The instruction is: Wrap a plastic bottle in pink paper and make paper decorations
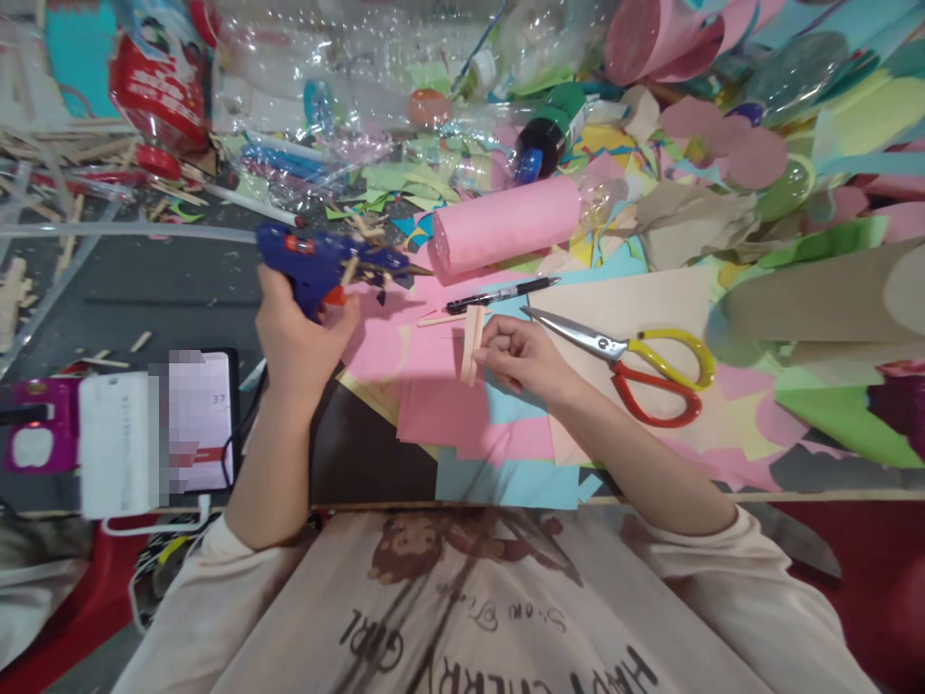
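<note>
My left hand point(298, 333) is closed around a blue hot glue gun point(325, 262), whose nozzle points right over pink paper. My right hand point(521, 355) pinches a short wooden stick point(472, 343), held upright on a pink paper sheet point(426, 386). Another thin wooden stick point(442, 319) lies flat just left of it. A black pen point(500, 293) rests behind the sticks. Scissors with yellow and red handles point(636, 364) lie to the right of my right hand on a beige sheet.
A pink paper roll point(506, 227) lies behind the pen. Coloured paper scraps, plastic bottles and a red can point(159, 87) crowd the back. A tablet point(198, 419) and a white device point(116, 443) sit at left; a beige roll point(816, 294) lies at right.
</note>
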Motion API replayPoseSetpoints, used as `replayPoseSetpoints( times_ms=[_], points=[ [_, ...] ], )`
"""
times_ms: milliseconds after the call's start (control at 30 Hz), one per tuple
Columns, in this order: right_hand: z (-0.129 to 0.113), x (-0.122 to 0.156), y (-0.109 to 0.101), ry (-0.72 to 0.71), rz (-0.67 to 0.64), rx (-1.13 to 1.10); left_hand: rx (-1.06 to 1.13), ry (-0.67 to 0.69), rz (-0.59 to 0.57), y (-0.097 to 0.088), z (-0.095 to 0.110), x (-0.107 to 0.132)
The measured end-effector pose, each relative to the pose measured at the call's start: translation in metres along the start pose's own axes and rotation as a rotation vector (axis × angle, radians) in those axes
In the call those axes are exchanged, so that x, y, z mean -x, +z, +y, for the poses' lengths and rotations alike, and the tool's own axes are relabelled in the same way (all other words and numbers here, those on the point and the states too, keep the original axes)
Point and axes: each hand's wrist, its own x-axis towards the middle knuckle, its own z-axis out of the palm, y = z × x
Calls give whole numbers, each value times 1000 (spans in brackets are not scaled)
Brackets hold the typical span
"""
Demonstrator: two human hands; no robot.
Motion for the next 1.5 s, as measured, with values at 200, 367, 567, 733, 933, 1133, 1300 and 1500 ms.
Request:
replayPoseSetpoints(
  times_ms=[200, 367, 567, 733, 933, 1133, 1300, 1500],
  points=[
    [-1, 0, -3, -10, 20, 18, -41, -35, 123, -9, -27, -23],
    [-1, -2, -4, -23, 44, -11, 40, -79, 89, -11, -43, -30],
    [2, -4, -3, -87, 109, -75, 43, 48, 273, -11, -34, -30],
    [5, -6, -3, -90, 139, -76, 850, -4, -267, 9, 19, 2],
    [4, -6, -2, -86, 156, -75, 1270, -121, -729, 44, 64, 49],
    [0, -6, -2, -72, 157, -59, 1464, -85, -750, 50, 62, 53],
    [0, -6, -1, -60, 156, -50, 1478, -96, -789, 49, 61, 53],
    [-3, -5, 0, -43, 139, -50, 1493, -69, -773, 53, 58, 55]
  ],
)
